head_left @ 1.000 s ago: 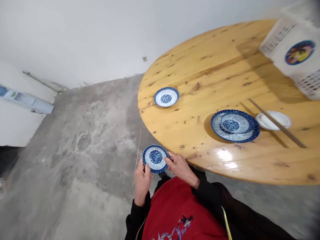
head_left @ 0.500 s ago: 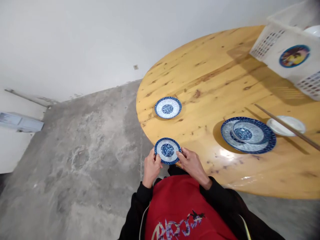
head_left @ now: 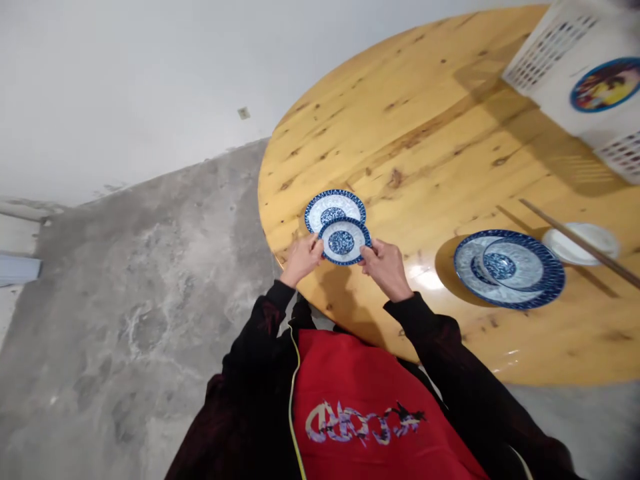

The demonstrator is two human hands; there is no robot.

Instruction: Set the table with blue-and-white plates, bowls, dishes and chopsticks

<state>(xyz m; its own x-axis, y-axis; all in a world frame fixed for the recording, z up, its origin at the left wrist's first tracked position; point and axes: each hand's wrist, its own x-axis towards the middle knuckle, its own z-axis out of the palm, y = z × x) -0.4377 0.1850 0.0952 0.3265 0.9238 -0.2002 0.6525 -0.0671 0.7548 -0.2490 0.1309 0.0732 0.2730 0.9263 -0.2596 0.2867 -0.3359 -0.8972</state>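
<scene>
Between my two hands is a small blue-and-white plate [head_left: 341,242], its patterned face up. My left hand [head_left: 303,259] pinches its left rim and my right hand [head_left: 385,267] pinches the right rim. Behind it a second blue-and-white plate [head_left: 325,207] lies on the wooden table [head_left: 400,147], its near part covered by the held one. Whether the two plates touch, I cannot tell.
To the right a larger blue-patterned plate [head_left: 553,280] carries a bowl [head_left: 523,260]. Beside it, chopsticks [head_left: 575,239] rest across a white dish [head_left: 600,239]. A white plastic basket [head_left: 555,87] stands at the back right. The table's rounded edge curves along the left.
Both hands have carried the held plate forward, away from my body, from the table's edge until it overlaps the plate lying there. My view has also shifted slightly.
</scene>
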